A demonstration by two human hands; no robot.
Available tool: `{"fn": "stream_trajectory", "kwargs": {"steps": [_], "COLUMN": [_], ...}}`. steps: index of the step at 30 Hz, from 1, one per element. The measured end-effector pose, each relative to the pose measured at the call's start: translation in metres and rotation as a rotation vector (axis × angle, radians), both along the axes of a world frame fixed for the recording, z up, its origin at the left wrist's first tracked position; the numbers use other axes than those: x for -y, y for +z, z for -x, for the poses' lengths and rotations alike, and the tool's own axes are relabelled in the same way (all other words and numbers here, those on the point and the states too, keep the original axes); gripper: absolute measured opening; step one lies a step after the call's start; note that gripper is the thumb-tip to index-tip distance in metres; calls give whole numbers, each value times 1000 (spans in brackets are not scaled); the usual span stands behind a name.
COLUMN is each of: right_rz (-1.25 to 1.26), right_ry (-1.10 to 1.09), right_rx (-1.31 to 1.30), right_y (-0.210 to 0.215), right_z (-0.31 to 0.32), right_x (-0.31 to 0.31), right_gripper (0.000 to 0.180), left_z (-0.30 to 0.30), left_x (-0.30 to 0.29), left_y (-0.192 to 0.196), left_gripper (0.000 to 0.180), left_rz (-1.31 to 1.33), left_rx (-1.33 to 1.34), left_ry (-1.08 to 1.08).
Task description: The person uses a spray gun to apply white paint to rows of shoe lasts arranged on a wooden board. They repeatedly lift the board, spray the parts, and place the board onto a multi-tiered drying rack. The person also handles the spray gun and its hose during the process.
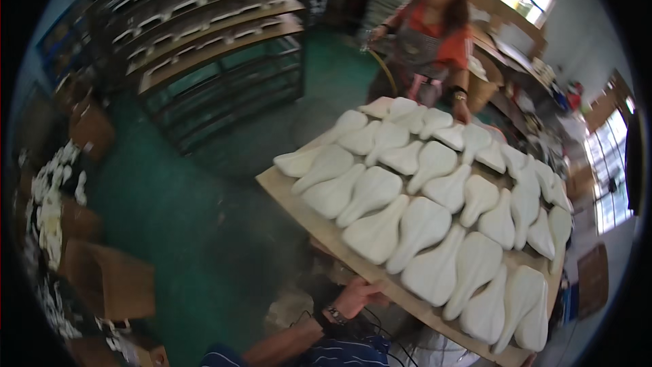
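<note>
My left hand (361, 297), with a watch on its wrist, is closed on the near left edge of a wide wooden board (319, 221). Rows of white bicycle saddle pads (424, 228) lie close together over the board, several overlapping. At the picture's lower edge, by the board's near right corner, a sliver of what looks like my right hand (528, 361) shows; its fingers cannot be made out. Across the board stands a co-worker in an orange top and grey apron, one hand (461, 107) at the board's far edge.
A dark metal rack (224, 88) with loaded wooden shelves stands at the far left. Open cardboard boxes (112, 278) and piles of white pieces line the left side. The co-worker's other hand holds a small tool with a yellow hose (386, 71). A cluttered bench runs along the right wall.
</note>
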State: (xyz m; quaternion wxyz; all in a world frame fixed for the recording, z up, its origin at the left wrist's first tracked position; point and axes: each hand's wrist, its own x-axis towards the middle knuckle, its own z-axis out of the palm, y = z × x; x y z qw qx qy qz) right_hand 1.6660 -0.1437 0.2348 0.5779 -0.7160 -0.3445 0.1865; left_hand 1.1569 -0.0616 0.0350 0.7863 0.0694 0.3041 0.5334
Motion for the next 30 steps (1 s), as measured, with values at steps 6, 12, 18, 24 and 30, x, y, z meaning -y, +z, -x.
{"fn": "stream_trajectory", "kwargs": {"steps": [6,12,18,24,30], "right_rz": [111,476,130,137,253], "right_ry": [171,418,544,368,123], "right_rx": [-55,1254,788,-458,-384], "right_y": [24,-104,-166,-175,-152], "right_z": [-36,-121,-51,156,318], "right_x": [-56,-104,-187,-216,-211], "right_gripper": [51,57,50,56,55], "left_z": [-13,22,102,242,345], "left_x": [23,13,-31,-57,-70], "left_y": [37,61,80,68,14], "left_gripper": [29,27,29,32,31], "left_rz": [29,112,153,138,214], "left_rx": [-54,-235,-429,-537,-531], "left_ry": [195,295,356,379,385]}}
